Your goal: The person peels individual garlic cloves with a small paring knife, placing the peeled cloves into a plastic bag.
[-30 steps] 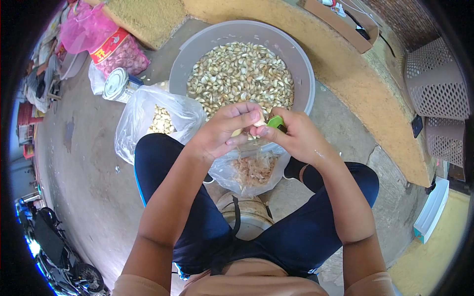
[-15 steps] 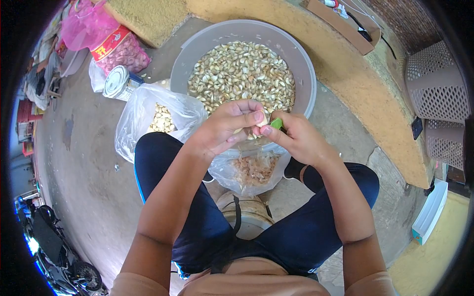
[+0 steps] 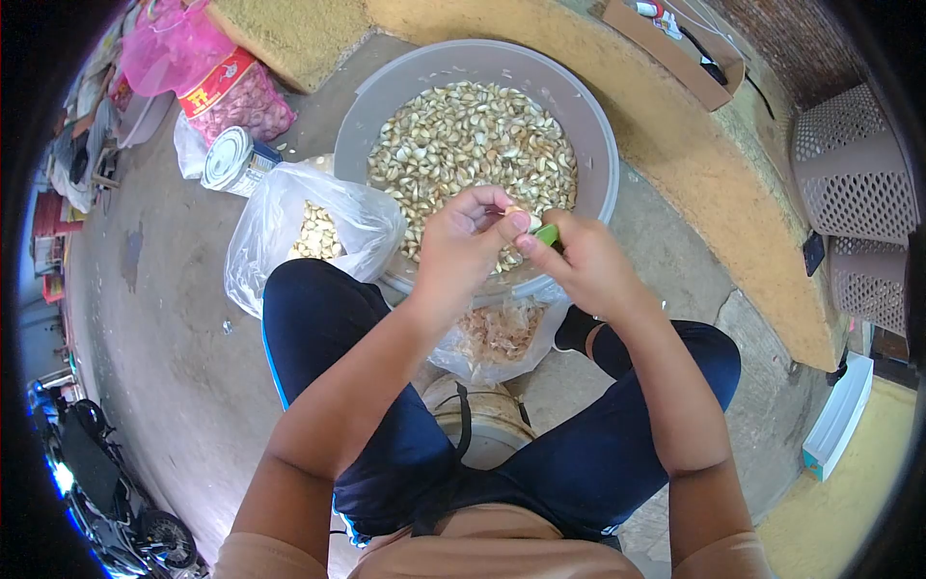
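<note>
My left hand [image 3: 473, 241] pinches a garlic clove [image 3: 514, 210] between thumb and fingers, above the near side of a wide grey tub [image 3: 600, 145]. Close against it, my right hand [image 3: 586, 262] is closed around a small green-handled knife [image 3: 547, 234]; its blade is hidden by the fingers. Many unpeeled garlic cloves [image 3: 473, 135] fill the tub, apparently in water. Left of the tub, a clear plastic bag [image 3: 371, 217] holds pale peeled cloves [image 3: 316, 232]. Below my hands, another plastic bag holds papery garlic skins [image 3: 497, 333].
A can [image 3: 230, 159] and a pink mesh sack of garlic [image 3: 246, 106] stand at the upper left. A low yellow ledge [image 3: 694, 203] curves behind the tub, with a cardboard box [image 3: 666, 48] on it. Perforated crates [image 3: 854, 159] are at right, a motorcycle [image 3: 106, 482] at lower left.
My left hand has turned, its back now more toward me, and the clove sits higher in its fingertips. My right hand keeps the knife close beside it with little movement.
</note>
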`<state>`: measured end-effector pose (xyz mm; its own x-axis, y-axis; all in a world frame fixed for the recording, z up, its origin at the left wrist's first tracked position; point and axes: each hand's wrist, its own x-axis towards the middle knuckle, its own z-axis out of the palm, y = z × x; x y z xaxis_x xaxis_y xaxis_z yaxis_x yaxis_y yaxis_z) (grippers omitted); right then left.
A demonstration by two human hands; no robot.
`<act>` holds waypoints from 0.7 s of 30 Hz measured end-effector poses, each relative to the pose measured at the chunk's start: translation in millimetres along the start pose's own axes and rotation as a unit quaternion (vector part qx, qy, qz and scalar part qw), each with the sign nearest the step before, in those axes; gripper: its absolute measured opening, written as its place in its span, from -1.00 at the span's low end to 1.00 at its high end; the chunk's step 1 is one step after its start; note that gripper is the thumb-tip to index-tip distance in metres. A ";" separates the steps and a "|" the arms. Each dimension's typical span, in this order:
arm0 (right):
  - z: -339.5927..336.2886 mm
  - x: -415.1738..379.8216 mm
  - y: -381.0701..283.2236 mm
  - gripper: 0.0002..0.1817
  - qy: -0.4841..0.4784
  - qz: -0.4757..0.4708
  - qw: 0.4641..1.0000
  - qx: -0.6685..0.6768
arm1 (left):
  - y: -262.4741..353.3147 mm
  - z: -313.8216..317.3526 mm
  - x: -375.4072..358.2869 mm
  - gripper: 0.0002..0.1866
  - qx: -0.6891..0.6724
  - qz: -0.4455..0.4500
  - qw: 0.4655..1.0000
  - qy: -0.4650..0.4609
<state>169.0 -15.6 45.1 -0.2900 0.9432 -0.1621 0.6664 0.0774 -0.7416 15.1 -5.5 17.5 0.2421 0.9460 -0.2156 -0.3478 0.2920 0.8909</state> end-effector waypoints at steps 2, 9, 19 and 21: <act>2.0 0.4 0.1 -0.49 0.015 -0.005 1.000 -0.004 | -3.7 5.1 -1.0 -0.87 -0.049 -0.015 0.999 0.016; -1.2 1.6 -1.4 -0.51 0.009 -0.006 0.999 -0.043 | -4.6 -7.8 1.2 -0.91 -0.083 -0.092 0.992 -0.013; 8.4 -9.7 -6.7 -0.59 0.069 -0.066 0.978 -0.187 | -3.9 -6.7 -15.1 -0.86 -0.108 -0.110 0.986 0.069; 12.8 -13.2 -13.2 -0.60 0.083 -0.064 0.972 -0.210 | -1.8 -3.8 -21.4 -0.88 -0.102 -0.117 0.983 0.097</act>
<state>155.3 -33.2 48.7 -0.2979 0.9534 0.0474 0.8633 0.2903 -0.4129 7.1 -25.7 19.0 0.1668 0.8529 -0.4948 -0.4822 0.5082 0.7136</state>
